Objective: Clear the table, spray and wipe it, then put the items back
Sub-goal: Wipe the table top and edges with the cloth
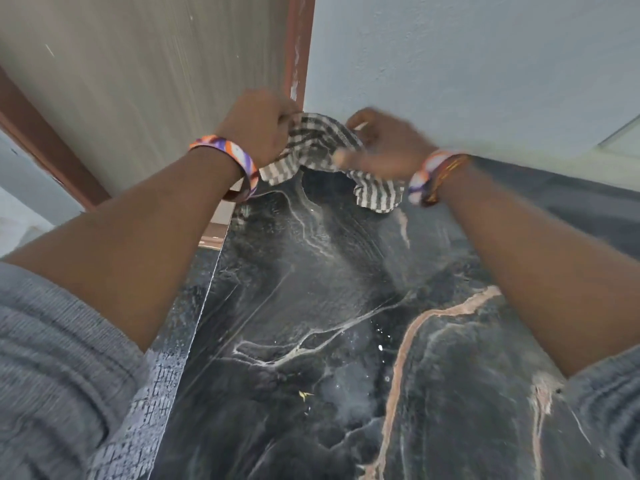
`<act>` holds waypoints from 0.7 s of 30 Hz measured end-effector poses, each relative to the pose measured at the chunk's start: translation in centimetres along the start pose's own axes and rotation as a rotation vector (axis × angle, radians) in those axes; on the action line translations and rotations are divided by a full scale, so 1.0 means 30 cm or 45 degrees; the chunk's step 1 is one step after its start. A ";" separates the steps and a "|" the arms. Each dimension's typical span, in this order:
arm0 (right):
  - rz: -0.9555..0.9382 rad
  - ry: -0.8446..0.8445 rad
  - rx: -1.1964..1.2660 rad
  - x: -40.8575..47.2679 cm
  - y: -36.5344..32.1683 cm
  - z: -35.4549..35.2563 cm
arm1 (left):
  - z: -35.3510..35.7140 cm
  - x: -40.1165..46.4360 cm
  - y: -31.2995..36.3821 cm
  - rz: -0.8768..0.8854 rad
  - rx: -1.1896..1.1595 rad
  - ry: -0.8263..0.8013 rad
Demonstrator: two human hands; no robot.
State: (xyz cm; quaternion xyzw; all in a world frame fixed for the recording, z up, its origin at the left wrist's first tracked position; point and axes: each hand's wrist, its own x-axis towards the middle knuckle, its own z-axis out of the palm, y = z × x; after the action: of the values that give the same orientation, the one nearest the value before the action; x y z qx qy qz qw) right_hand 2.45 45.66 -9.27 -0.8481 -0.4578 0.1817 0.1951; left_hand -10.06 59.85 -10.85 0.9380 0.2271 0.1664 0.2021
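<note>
Black marbled counter [346, 341] fills the lower view, veined in white and tan, with faint pale wipe streaks across its surface and a small yellow speck [305, 395] toward the near end. Its left edge is a pale, speckled strip. Beyond the far edge, a light blue wall [467, 64]; off the far left corner, a beige door panel [138, 81] in a reddish-brown frame. Both forearms reach out over the counter from grey ribbed sleeves [52, 375]. Striped grey-and-white cloth [318, 147] held up at the far edge, bunched between both hands, loose ends hanging down toward the surface. Left hand [259, 128] closed on the cloth's left end, fingers curled tight. Right hand [384, 143] blurred, fingers pinching the right end, one finger extended along the cloth. Each wrist wears an orange, purple and white wristband [230, 155]; the right also carries a dark red thread.
</note>
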 end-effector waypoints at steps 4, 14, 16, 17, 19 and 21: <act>0.019 0.186 -0.143 -0.010 0.028 0.096 | -0.037 -0.004 0.042 0.053 -0.101 -0.041; 0.030 0.248 -0.507 0.053 -0.001 -0.126 | -0.153 0.054 0.049 -0.080 0.030 0.169; -0.019 0.504 -0.610 0.045 -0.024 -0.111 | -0.158 0.052 0.031 -0.101 0.022 0.270; -0.042 0.609 -0.662 0.040 -0.035 -0.095 | -0.155 0.041 0.016 -0.111 0.014 0.318; -0.077 0.577 -0.700 0.036 -0.034 -0.048 | -0.137 0.000 -0.022 -0.073 0.069 0.322; -0.036 0.225 -0.616 0.032 -0.005 0.012 | -0.095 -0.059 -0.066 -0.013 0.172 0.139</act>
State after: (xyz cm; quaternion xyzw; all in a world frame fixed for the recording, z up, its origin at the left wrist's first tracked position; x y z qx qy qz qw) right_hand 2.65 46.60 -9.62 -0.8762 -0.4811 -0.0107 0.0284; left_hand -13.40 61.46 -9.70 0.9379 0.2532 0.2006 0.1267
